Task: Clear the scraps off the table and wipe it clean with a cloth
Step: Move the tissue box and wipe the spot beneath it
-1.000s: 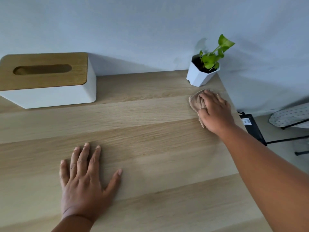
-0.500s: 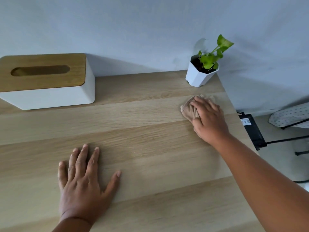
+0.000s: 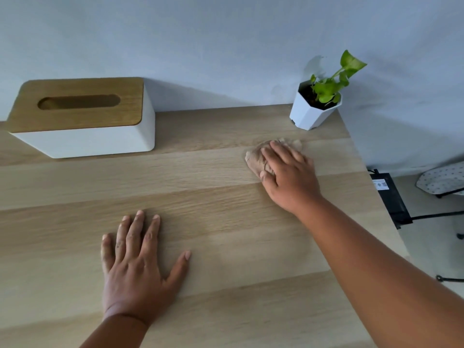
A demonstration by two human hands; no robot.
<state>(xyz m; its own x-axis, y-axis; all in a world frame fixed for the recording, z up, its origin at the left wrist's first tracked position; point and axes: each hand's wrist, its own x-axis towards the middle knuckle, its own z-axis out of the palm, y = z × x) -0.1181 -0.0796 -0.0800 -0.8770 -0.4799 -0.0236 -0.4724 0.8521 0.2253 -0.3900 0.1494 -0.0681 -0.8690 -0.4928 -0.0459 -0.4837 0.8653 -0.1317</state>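
1. Two hands are on the surface [image 3: 200, 172]. The right hand [image 3: 288, 177] presses a bunched tan cloth [image 3: 256, 156] flat against the wood; its fingers [image 3: 281, 151] lie spread over the top of the cloth and the thumb hooks its near edge, so the cloth is held down under the palm more than gripped in a fist.
2. The left hand [image 3: 138, 267] lies flat and open, fingers [image 3: 140, 229] straight and splayed, holding nothing; it looks to be bracing the body.
3. Just beyond the right fingers, near the far right corner, stands a small white pot [image 3: 308, 114] with a green plant [image 3: 331, 81]. The cloth is near the pot but apart from it.
4. Well off to the left of both hands, by the wall, sits a white tissue box [image 3: 82, 136] with a wooden lid.
5. Progress, as I judge it: no scraps show anywhere on the wood, so the clearing step seems done and wiping is in hand.
6. What is left: probably the strip around the pot, the area by the box and the near edge. No wet streaks show, so which parts are already wiped cannot be told.
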